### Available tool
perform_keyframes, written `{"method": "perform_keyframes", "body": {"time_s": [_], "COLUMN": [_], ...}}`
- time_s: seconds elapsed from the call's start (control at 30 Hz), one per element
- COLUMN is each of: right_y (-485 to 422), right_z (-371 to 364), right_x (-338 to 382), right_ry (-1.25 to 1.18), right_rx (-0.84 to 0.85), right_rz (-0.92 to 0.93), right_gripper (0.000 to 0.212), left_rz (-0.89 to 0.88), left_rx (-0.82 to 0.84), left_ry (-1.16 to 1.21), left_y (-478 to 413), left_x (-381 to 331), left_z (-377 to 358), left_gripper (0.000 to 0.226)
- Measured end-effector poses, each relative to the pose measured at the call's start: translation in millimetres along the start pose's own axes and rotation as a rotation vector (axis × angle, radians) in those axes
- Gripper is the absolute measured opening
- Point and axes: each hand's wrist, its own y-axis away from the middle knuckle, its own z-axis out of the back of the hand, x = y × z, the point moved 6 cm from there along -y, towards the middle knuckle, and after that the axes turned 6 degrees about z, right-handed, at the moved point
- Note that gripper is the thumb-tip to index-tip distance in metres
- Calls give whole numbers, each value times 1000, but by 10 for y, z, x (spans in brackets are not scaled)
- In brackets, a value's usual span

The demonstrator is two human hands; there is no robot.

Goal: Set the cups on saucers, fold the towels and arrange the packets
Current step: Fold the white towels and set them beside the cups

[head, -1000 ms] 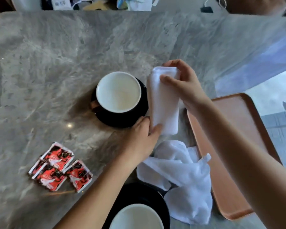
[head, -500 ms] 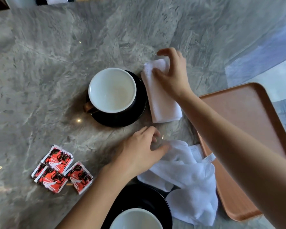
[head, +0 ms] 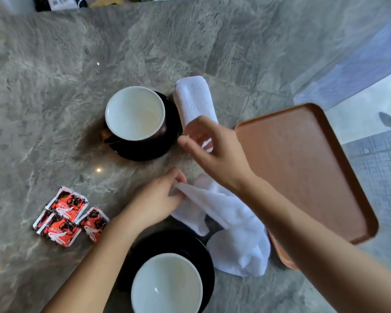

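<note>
A folded white towel (head: 193, 99) lies beside the far cup (head: 134, 112), which stands on a black saucer (head: 171, 143). My right hand (head: 215, 152) hovers over the folded towel's near end, fingers spread, holding nothing. A crumpled white towel (head: 230, 224) lies between the near saucer (head: 190, 245) and the tray. My left hand (head: 158, 197) pinches the crumpled towel's upper left corner. The near cup (head: 166, 285) sits on its black saucer at the bottom edge. Three red packets (head: 69, 215) lie clustered at the left.
An orange-brown tray (head: 303, 168) lies at the right, its left edge under my right forearm and touching the crumpled towel. The marble table (head: 54, 98) stretches far and left. Clutter lines the far edge.
My right hand has let go of the folded towel and pulled back toward me. My left hand has taken hold of the crumpled towel's corner.
</note>
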Motion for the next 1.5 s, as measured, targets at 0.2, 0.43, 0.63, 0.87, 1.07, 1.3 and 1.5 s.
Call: {"method": "perform_keyframes", "body": {"time_s": [0.2, 0.43, 0.63, 0.87, 1.07, 1.3, 1.5], "right_y": [490, 572, 256, -327, -721, -1102, -1365], "right_z": [-107, 148, 632, 510, -6, -443, -713], "right_x": [190, 431, 744, 1483, 1956, 2479, 2789], "right_ry": [345, 494, 426, -141, -285, -383, -498], "right_rx": [325, 168, 50, -44, 66, 131, 225], "right_rz": [-8, 18, -7, -19, 1, 70, 125], "right_gripper": [36, 33, 10, 22, 22, 22, 33], "left_rz": [3, -112, -198, -246, -199, -169, -232], "left_rx": [-84, -227, -316, -313, -514, -921, -942], "left_ry": [370, 425, 421, 300, 335, 466, 801], "left_y": [175, 499, 833, 1347, 1868, 2616, 2946], "left_x": [-128, -296, -309, -140, 430, 1099, 1521], "left_z": [167, 652, 1344, 2086, 2761, 3513, 3746], "left_gripper": [13, 20, 10, 16, 10, 17, 43]}}
